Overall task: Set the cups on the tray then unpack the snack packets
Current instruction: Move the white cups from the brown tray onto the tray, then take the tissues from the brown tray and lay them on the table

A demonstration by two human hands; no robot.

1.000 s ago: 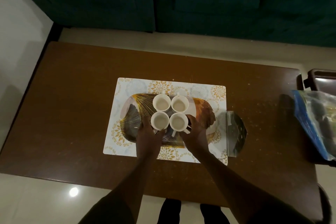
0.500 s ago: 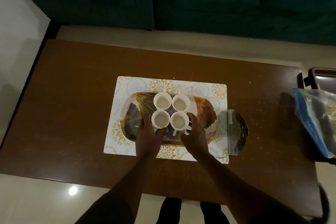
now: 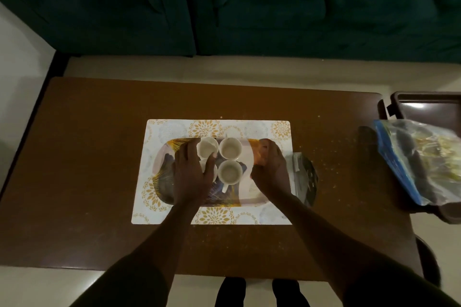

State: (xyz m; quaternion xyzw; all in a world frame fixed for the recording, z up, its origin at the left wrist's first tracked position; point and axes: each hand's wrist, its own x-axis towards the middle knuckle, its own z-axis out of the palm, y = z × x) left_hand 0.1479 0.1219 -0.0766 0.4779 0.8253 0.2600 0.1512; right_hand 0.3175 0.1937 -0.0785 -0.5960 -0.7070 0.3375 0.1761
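My left hand (image 3: 193,173) lay flat and open over the near-left cup (image 3: 210,169), hiding most of it. My right hand (image 3: 270,168) curled around the tray (image 3: 247,197) edge; how tightly, I couldn't tell. Both had moved apart from a second earlier. The snack bag (image 3: 419,159) sat cut off at right.
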